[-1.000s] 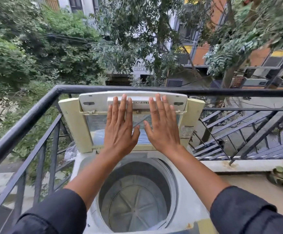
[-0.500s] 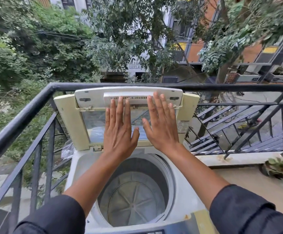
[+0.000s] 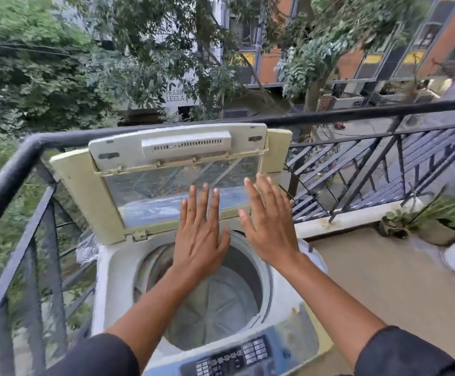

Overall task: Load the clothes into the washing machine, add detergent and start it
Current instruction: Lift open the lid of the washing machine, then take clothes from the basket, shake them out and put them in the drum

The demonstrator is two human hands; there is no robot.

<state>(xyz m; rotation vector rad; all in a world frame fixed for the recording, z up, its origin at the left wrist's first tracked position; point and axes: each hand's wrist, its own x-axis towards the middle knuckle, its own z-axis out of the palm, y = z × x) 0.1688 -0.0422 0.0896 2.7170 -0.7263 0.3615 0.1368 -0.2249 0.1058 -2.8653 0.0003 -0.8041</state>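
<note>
I am holding both hands flat, fingers straight and spread, gripping nothing. My left hand (image 3: pixel 199 234) is hovering over the far rim of the drum (image 3: pixel 210 302), fingertips reaching up across the lower edge of the lid (image 3: pixel 166 180). My right hand (image 3: pixel 269 226) is sitting just to the right of it, fingers pointing up past the lid's right side. I cannot tell whether either palm is touching the lid's clear panel or just hanging in front of it.

The lid is standing folded upright behind the drum, leaning back against the railing (image 3: pixel 17 169). The drum below it is lying open, and I am seeing only its bare ribbed floor, no clothes inside. The panel (image 3: pixel 237 354) is running along the near edge of the washer (image 3: pixel 112 280), in front of the drum and between my sleeves. Right of the washer, plant pots (image 3: pixel 437 229) are sitting on the balcony floor by the railing.

I am judging this as the opening step: the lid is up and loading is not yet begun. No clothes and no detergent are showing anywhere in view, so I cannot say where they are lying. The next move is calling for me to pull both hands clear of the lid, turn to find the laundry, and bring it over the drum. The lid looks only propped, so I am wary of bumping it shut.
</note>
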